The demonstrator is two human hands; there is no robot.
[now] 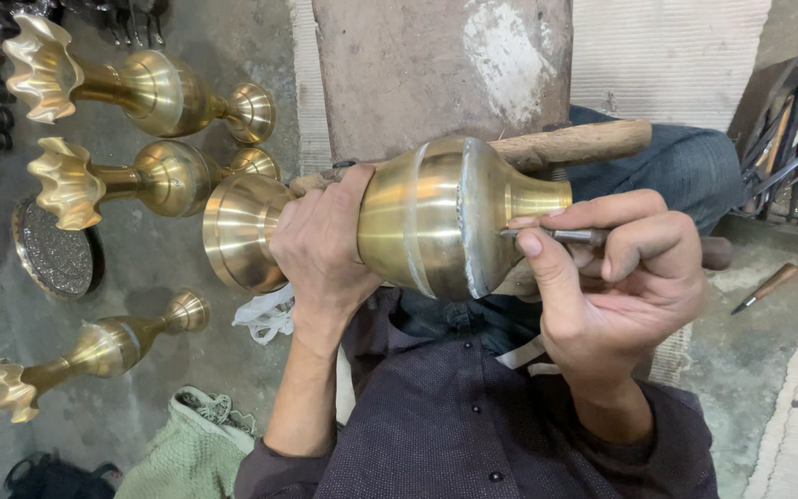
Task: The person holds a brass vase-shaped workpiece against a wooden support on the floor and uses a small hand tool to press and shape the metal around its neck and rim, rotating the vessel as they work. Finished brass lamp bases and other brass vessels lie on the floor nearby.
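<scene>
Three brass stands with fluted tops (131, 88) at nine to eleven o'clock, lying on the concrete floor (187, 268); ornate round plate (55, 251) beside them. Green cloth (191, 448) at seven o'clock. Brass vase (417, 217) at centre, lying on its side over the lap, resting against a wooden bar (570, 143). Left hand (320, 245) wrapped over the vase's waist, grip clenched on it. Right hand (616, 273) at three o'clock, grip closed on a thin metal engraving tool (561, 235), tip touching the vase's shoulder. Wooden-handled tool (767, 286) on the floor at far right; rack of tools (791, 152) at two o'clock.
</scene>
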